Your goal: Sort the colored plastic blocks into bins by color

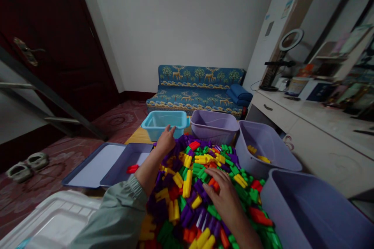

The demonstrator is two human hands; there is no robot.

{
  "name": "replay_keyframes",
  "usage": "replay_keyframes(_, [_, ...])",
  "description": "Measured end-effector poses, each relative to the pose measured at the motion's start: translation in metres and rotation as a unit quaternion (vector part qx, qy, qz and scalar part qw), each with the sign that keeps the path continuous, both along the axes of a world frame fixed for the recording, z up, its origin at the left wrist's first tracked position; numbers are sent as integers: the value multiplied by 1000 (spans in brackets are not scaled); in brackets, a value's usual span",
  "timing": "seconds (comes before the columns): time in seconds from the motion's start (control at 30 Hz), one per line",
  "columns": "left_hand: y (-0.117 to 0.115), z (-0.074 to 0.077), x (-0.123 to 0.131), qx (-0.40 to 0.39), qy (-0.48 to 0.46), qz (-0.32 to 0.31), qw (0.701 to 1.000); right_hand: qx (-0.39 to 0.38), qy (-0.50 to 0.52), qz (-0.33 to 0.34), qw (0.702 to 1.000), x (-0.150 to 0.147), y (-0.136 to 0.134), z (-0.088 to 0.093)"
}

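Pile of red, yellow, green and purple plastic blocks (200,171) sits mid-table, right hand (224,190) over it, fingers spread, grip open; left hand (166,140) is at the near rim of the light-blue rectangular plastic bin (151,134), can't tell if it's gripping anything. Light-purple plastic bin (247,160) right of the pile has yellow blocks (263,159) inside; blue-rimmed shallow plastic tray (122,163) at left has a red block (132,169).

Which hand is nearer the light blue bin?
Left. The left hand is at the near side of the light blue bin, overlapping its wall in view; contact unclear. The right hand is farther back, over the block pile.
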State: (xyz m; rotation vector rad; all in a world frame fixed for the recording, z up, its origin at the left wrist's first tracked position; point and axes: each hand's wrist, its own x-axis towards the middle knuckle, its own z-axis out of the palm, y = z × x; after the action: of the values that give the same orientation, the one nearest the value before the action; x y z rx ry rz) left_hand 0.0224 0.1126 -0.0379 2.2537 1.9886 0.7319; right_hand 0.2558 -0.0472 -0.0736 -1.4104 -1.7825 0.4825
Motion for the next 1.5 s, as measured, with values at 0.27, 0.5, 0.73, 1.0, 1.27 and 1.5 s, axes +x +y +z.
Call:
replay_keyframes(0.27, [-84, 11, 25, 32, -70, -96, 992, -5, 7, -1, 1000, -2, -2, 6])
replay_keyframes(0.5, [-169, -32, 44, 54, -124, -173, 976, 15, 3, -5, 1000, -4, -1, 8])
replay_keyframes(0.73, [-170, -47, 45, 73, -148, -155, 974, 56, 2, -31, 998, -9, 1, 11])
replay_keyframes(1.0, [-171, -47, 47, 99, -149, -155, 972, 24, -53, -5, 998, -10, 0, 22])
replay_keyframes(1.27, [-169, -52, 47, 108, -149, -163, 969, -15, -238, 47, 970, -28, 16, 39])
replay_keyframes(1.5, [-170, -52, 46, 96, -157, -159, 970, -30, -245, 0, 969, -26, 23, 31])
